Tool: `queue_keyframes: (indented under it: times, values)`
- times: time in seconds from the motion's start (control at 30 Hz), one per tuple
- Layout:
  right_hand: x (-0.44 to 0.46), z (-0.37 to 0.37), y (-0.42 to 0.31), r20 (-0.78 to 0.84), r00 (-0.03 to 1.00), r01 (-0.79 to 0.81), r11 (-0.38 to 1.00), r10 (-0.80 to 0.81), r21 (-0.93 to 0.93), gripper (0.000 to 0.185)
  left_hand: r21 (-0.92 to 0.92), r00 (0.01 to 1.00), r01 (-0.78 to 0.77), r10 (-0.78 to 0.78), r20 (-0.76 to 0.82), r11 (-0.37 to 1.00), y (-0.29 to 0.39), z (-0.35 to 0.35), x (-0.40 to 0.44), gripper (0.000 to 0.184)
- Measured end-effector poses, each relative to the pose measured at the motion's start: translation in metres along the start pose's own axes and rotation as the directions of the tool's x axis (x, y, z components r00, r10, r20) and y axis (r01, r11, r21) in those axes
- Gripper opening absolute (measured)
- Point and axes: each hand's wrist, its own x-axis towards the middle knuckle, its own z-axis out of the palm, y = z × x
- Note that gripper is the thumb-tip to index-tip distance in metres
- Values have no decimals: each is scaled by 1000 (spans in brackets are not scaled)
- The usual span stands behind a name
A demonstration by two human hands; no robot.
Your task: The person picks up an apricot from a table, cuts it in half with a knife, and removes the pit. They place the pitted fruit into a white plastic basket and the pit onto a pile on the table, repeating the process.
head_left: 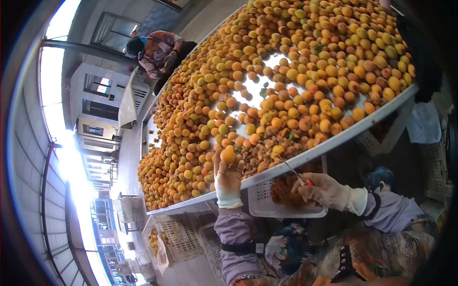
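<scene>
My left hand (228,178), in a white work glove with stained fingers, is closed around an orange-yellow apricot (228,156) at the near edge of a big table (281,168). Apricots (191,128) are heaped over most of the tabletop. My right hand (327,191), also gloved, grips a thin metal tool with a red handle (307,181); its tip points toward the table edge. Brownish apricot halves or scraps (260,155) lie between the two hands. Below the right hand is a white crate (262,198) with orange-brown fruit pieces (285,190) in it.
The table's raised metal rim runs close before me. White plastic crates (183,238) stand on the floor at lower left, one with apricots inside. Another person (160,55) bends at the table's far left side. More crates (128,209) stand farther along the hall.
</scene>
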Motion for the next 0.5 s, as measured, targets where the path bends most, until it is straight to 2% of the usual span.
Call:
queue_keyframes:
  times: [0.03,0.07,0.13,0.17,0.2,0.27,0.3,0.33,0.4,0.43,0.5]
  values:
    - [0,-2,4,64,998,14,999,-17,38,25,-38,999,21,-20,39,999,-9,7,-15,51]
    - [2,-6,4,156,988,-26,986,0,162,24,-83,994,33,-23,109,996,-18,16,-30,50]
    - [-5,3,-5,99,994,61,994,-52,-89,23,-120,994,94,-86,69,988,-33,25,-56,50]
    - [3,-10,3,211,975,-95,987,67,127,26,-122,992,114,-107,67,986,-40,29,-68,50]
    - [1,-11,8,201,977,-93,987,66,129,26,-93,994,87,-80,77,992,-46,35,-75,51]
    - [-1,-5,14,206,978,30,999,-33,16,30,-65,995,65,-59,86,996,-53,44,-87,51]
    - [3,-10,9,286,944,-209,967,162,143,28,-51,995,60,-56,86,997,-57,47,-92,54]
    - [1,-10,10,281,945,-214,966,168,145,28,-39,995,54,-51,86,998,-61,50,-96,56]
    - [-3,-9,13,218,967,-103,983,135,-153,26,-47,992,75,-70,109,996,-70,54,-103,57]
    - [-5,-6,11,212,968,-107,983,138,-150,26,-61,992,73,-66,112,995,-76,54,-104,57]
    - [-9,-2,7,246,965,-107,993,93,43,27,-80,989,92,-82,124,993,-84,53,-104,59]
